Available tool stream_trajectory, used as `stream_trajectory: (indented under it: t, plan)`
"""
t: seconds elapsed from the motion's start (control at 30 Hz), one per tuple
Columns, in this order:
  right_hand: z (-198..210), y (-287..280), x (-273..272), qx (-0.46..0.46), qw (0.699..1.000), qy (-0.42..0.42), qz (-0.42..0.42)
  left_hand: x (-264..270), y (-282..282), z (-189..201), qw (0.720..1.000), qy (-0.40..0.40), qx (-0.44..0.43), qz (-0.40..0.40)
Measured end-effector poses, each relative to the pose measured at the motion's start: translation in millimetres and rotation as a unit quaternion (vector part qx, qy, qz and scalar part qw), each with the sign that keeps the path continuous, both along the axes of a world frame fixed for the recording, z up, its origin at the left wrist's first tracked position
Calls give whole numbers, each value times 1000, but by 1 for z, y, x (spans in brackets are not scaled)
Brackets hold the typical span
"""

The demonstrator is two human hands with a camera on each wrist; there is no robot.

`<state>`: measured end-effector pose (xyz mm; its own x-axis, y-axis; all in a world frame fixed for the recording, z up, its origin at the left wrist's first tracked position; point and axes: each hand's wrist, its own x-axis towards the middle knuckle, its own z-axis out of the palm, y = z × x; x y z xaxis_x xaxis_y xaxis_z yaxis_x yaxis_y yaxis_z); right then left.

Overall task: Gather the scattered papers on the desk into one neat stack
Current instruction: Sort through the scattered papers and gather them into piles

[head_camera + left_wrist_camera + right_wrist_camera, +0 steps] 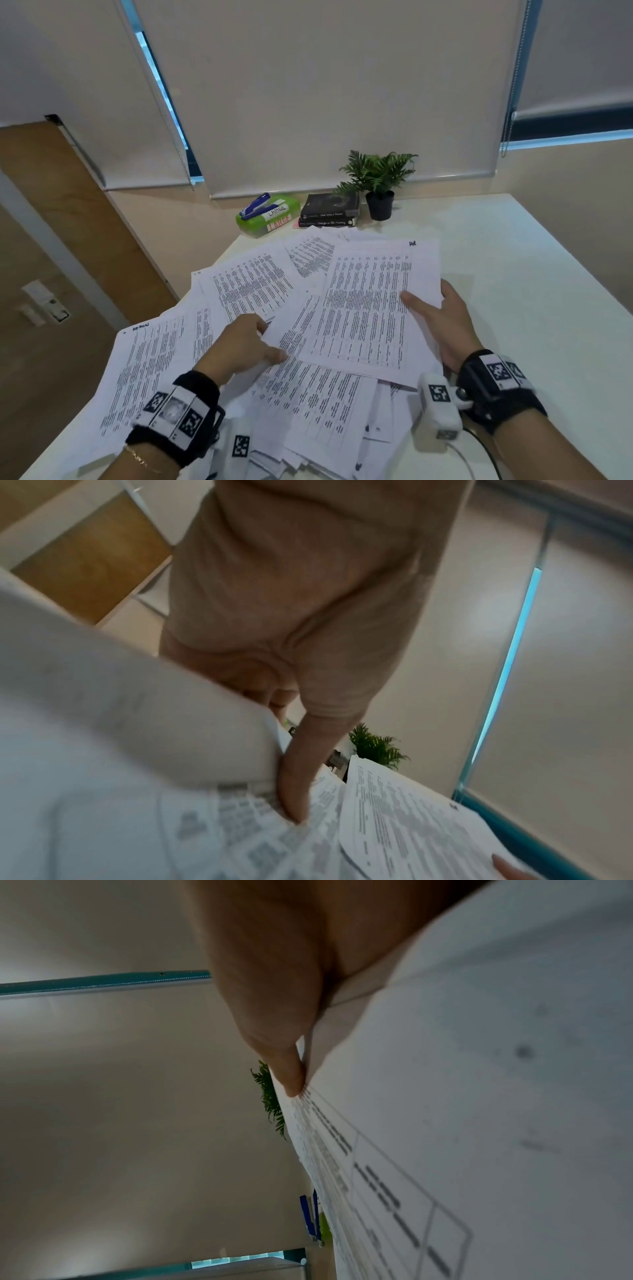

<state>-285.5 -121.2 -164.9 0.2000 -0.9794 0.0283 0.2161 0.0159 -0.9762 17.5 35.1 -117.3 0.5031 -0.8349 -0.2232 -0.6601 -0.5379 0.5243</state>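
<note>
Several printed white papers [246, 284] lie fanned and overlapping across the white desk [534, 274]. My right hand [442, 318] grips a raised bundle of sheets [370, 308] at its right edge, thumb on top; the right wrist view shows that thumb [291, 1080] pressed on the sheets [479, 1096]. My left hand [246, 342] pinches the left edge of sheets under that bundle, thumb on the paper. In the left wrist view the thumb [294, 799] presses on printed paper [240, 831], and the other fingers are hidden behind a curled sheet [120, 696].
At the desk's far end stand a green box [270, 214] with a blue stapler [255, 205] on it, a stack of dark books [330, 209] and a small potted plant [378, 185]. Window blinds hang behind. The desk's left edge [191, 294] drops to the floor.
</note>
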Motion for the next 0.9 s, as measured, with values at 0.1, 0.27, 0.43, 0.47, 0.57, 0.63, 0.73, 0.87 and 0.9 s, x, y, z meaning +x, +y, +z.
stream_trajectory:
  t: [0.1,0.27,0.43,0.47,0.57,0.63,0.73,0.87,0.9]
  plan:
    - [0,3,-1,-6,1000,-6,-10,4,0,4,997,-18,-80,9]
    - [4,6,-3,-17,1000,18,-16,14,6,33,973,-43,-219,62]
    - [9,11,-2,-40,999,24,2,8,14,74,940,-144,-302,71]
    - [9,12,-2,-45,999,26,6,4,15,83,930,-155,-326,73]
    - [6,10,-1,-67,996,60,11,-4,9,96,914,-117,-379,90]
    - [4,9,2,-62,996,65,11,-6,-1,92,917,-83,-380,91]
    - [-1,7,5,-51,995,79,-4,-17,-18,74,931,-20,-360,54]
    - [5,9,5,-29,997,65,14,-31,-37,39,954,15,-300,14]
    - [8,11,4,-26,997,64,21,-32,-42,31,957,29,-289,13]
